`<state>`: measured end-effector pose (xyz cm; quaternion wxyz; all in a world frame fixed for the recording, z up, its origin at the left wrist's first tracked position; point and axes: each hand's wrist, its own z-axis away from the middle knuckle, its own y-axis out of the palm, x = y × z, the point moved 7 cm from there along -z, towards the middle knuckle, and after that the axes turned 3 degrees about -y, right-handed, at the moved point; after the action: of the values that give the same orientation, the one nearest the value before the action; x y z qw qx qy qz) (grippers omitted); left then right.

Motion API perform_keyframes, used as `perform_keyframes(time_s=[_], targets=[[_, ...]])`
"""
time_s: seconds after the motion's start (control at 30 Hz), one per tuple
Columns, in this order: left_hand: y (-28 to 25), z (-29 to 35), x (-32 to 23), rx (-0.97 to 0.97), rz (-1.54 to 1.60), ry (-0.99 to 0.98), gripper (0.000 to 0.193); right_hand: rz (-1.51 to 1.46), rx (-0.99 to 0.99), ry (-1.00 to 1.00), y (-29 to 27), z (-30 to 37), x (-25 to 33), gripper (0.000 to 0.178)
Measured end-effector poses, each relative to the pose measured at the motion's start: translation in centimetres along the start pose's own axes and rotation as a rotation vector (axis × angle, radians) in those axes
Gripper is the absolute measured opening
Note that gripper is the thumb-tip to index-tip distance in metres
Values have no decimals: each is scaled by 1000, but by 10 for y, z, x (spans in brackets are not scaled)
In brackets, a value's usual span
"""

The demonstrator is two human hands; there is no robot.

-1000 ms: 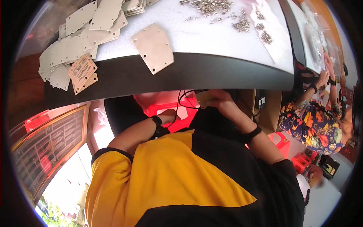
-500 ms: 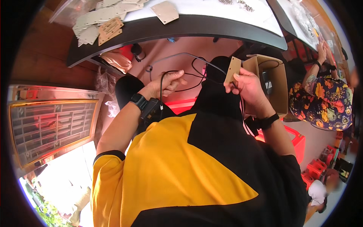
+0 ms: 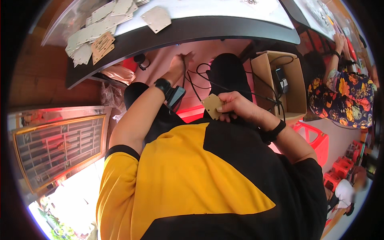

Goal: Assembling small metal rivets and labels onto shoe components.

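Note:
In my right hand (image 3: 233, 105) I pinch a small beige plate (image 3: 211, 107) with holes along its edges, thumb on its face, above my lap. My left hand (image 3: 179, 68) reaches forward over the gap between my knees and the table, holding nothing that I can make out; motion smears its fingers. A dark boxy device (image 3: 175, 95) is strapped at my left wrist, and a black cable (image 3: 228, 90) loops from near it across my knees. On the table, the nearest things to my left hand are a lone pale plate (image 3: 156, 19) and a brown perforated plate (image 3: 103, 47).
A black-edged table (image 3: 192, 30) with a white top spans the front. Several pale plates (image 3: 90, 34) lie piled at its left. Right of my knee stands an open cardboard box (image 3: 262, 76), a red stool (image 3: 316, 138) behind it. A person in a flowered top (image 3: 340, 100) works at the right.
My left hand has moved forward toward the table edge. My right hand has come down and left, bringing the beige plate closer to my body with its face turned up.

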<state>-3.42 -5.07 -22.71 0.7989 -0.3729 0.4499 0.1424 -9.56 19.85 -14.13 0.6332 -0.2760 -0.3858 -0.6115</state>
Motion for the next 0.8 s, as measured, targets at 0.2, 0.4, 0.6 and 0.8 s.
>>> perform_keyframes(time_s=[0.2, 0.4, 0.6, 0.8], targets=[[30, 26, -123, 122, -332, 397, 68, 41, -17, -34, -10, 11, 2, 7], [11, 127, -187, 157, -304, 814, 56, 140, -32, -109, -11, 29, 5, 9], [-54, 209, -260, 264, -14, 1083, 27, 227, -9, -146, 6, 46, 8, 9], [-132, 298, -299, -43, -116, 884, 69, 410, -29, -347, 14, 73, 30, 12]])
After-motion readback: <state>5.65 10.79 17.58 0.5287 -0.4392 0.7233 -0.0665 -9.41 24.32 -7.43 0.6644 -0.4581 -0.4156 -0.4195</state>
